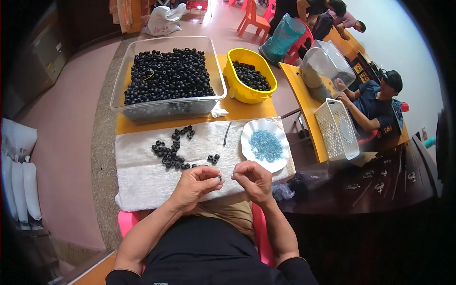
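Note:
Over the front of the white cloth [137, 175], my left hand [192, 185] pinches a small round black piece [219, 177] between thumb and fingertips. Close beside it, my right hand [254, 181] is closed in a pinch; what its fingertips hold is too small to name. Just past my hands lies a loose scatter of black bead-like pieces [166, 153] with holes, and a few more [213, 158] sit apart. A white scalloped plate [245, 137] of tiny clear blue pieces [266, 146] stands beyond my right hand. A thin dark stick [227, 134] lies left of the plate.
A large clear tub [166, 107] and a yellow basin [251, 97], both holding black pieces, stand at the back. To the right, a person [373, 104] works at another table with a white perforated basket [339, 133] and a clear bin [327, 61].

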The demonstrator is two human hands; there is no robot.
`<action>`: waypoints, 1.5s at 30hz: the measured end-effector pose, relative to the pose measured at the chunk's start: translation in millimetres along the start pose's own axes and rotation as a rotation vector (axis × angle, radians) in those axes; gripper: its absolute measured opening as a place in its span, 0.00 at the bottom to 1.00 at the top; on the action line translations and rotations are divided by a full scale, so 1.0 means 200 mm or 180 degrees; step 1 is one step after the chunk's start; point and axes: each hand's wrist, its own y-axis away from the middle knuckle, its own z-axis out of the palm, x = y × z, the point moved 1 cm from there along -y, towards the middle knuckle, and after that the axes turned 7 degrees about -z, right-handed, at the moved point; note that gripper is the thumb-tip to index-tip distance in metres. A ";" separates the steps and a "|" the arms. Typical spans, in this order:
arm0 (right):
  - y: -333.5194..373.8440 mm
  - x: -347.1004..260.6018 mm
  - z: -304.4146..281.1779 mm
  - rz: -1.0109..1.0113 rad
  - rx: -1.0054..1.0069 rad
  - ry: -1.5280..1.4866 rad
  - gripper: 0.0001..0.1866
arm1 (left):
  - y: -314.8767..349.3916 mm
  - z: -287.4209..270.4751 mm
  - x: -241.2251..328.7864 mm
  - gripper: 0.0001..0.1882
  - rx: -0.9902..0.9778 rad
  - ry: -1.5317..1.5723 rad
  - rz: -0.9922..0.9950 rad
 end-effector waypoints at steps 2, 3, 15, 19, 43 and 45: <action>0.00 -0.01 0.00 -0.0130 -0.0176 0.0347 0.08 | 0.00 -0.01 -0.01 0.11 0.0035 0.0019 -0.0002; -0.01 -0.02 0.00 -0.0256 -0.0333 0.0706 0.09 | 0.00 -0.01 -0.01 0.11 0.0043 0.0022 0.0005; -0.01 -0.09 0.13 -0.0618 -0.0630 0.1487 0.16 | 0.02 -0.01 -0.01 0.10 0.0057 0.0110 0.0139; -0.02 -0.10 0.14 -0.0687 -0.0612 0.1504 0.17 | 0.02 -0.01 0.00 0.09 0.0064 0.0050 0.0106; -0.03 -0.14 0.15 -0.0213 -0.0903 0.1324 0.16 | 0.03 -0.01 0.04 0.17 0.0029 -0.0652 0.0184; 0.00 -0.11 0.14 -0.0187 -0.0800 0.1165 0.15 | 0.03 -0.02 0.03 0.16 0.0044 -0.0645 0.0263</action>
